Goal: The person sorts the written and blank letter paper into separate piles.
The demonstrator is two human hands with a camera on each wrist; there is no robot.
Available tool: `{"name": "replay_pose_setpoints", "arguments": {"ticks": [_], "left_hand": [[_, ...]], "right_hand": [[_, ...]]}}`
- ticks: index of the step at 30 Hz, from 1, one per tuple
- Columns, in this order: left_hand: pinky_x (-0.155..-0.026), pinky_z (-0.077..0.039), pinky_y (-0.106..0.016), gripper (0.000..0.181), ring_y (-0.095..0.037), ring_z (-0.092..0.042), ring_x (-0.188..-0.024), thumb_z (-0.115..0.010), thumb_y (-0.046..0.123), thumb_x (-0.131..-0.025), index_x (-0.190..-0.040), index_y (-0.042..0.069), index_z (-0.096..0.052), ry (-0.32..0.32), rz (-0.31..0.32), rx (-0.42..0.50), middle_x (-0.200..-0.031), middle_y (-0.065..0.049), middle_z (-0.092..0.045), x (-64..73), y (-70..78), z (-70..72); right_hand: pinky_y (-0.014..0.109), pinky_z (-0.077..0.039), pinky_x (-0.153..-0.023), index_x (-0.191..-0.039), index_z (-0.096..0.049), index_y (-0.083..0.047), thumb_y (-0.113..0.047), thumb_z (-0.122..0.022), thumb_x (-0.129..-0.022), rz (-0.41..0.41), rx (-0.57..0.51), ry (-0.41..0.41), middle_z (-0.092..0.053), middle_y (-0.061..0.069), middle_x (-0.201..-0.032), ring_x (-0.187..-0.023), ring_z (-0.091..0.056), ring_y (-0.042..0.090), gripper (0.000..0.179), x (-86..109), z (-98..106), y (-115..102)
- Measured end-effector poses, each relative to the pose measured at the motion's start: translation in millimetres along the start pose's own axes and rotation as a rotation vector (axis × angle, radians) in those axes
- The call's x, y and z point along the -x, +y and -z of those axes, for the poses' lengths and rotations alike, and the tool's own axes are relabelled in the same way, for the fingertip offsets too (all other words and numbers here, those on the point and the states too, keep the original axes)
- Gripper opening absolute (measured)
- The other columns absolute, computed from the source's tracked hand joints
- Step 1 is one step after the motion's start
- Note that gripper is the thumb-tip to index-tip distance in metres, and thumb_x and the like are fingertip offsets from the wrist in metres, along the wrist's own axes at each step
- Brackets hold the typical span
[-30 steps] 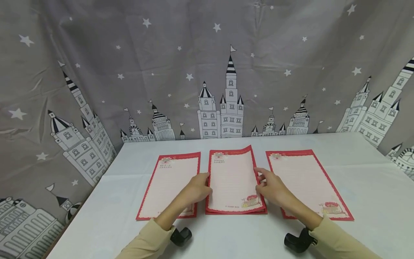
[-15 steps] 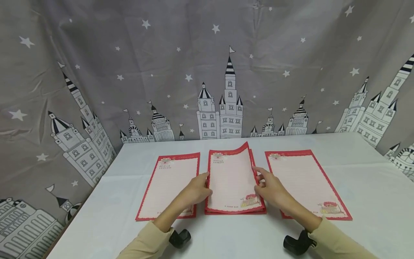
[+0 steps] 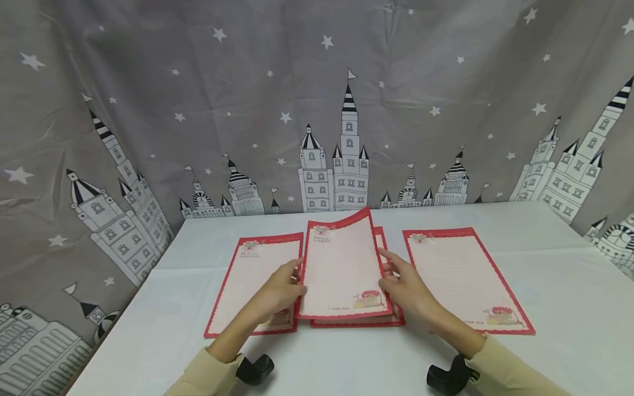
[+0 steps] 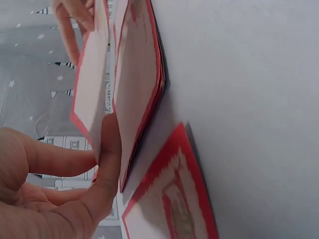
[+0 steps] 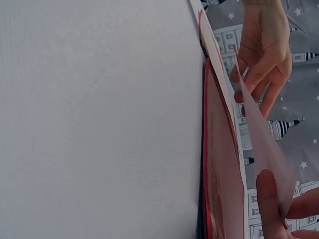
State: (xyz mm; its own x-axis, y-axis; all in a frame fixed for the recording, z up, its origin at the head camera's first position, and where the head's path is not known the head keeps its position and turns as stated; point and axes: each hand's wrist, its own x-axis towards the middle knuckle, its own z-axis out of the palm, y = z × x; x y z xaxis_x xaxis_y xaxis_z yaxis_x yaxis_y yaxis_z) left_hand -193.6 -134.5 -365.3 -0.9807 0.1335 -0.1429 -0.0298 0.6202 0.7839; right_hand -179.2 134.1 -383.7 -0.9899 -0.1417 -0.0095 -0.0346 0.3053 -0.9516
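Observation:
A red-bordered sheet of letter paper (image 3: 342, 269), with a few handwritten characters at its top left, is held up by its two side edges. My left hand (image 3: 279, 286) pinches the left edge and my right hand (image 3: 408, 286) the right edge. Its top right corner curls upward. Beneath it lies a stack of matching sheets (image 3: 398, 316), mostly covered in the head view. The left wrist view shows a gap between the raised sheet (image 4: 89, 79) and the stack (image 4: 139, 74). In the right wrist view, thumb and fingers press the sheet (image 5: 269, 149) from both sides.
On the left a similar sheet (image 3: 242, 291) with handwriting lies on the white table (image 3: 163, 308), partly under my left forearm. Another red-bordered sheet (image 3: 460, 275) lies on the right, without visible handwriting. A grey curtain (image 3: 257, 55) printed with castles hangs behind the table.
Both hands have lifted the top sheet off the middle stack and shifted it left and upward, uncovering the stack's right and lower edges. The side sheets stay put.

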Motion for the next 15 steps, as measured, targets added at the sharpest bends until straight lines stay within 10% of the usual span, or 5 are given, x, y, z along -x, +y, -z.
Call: {"name": "replay_pose_setpoints", "arguments": {"ticks": [15], "left_hand": [[-0.079,-0.053,-0.040,0.058,-0.031,-0.062,-0.102,-0.054,0.000,-0.100,-0.156,-0.008,-0.039,0.121,-0.047,-0.149,-0.129,-0.026,-0.061,23.7,-12.2,43.3]], "right_hand": [[0.032,-0.054,-0.079,-0.162,-0.036,-0.008,0.001,-0.060,-0.097,0.007,-0.077,-0.106,-0.055,0.016,-0.130,-0.089,-0.065,0.017,0.071,-14.2,-42,-25]]}}
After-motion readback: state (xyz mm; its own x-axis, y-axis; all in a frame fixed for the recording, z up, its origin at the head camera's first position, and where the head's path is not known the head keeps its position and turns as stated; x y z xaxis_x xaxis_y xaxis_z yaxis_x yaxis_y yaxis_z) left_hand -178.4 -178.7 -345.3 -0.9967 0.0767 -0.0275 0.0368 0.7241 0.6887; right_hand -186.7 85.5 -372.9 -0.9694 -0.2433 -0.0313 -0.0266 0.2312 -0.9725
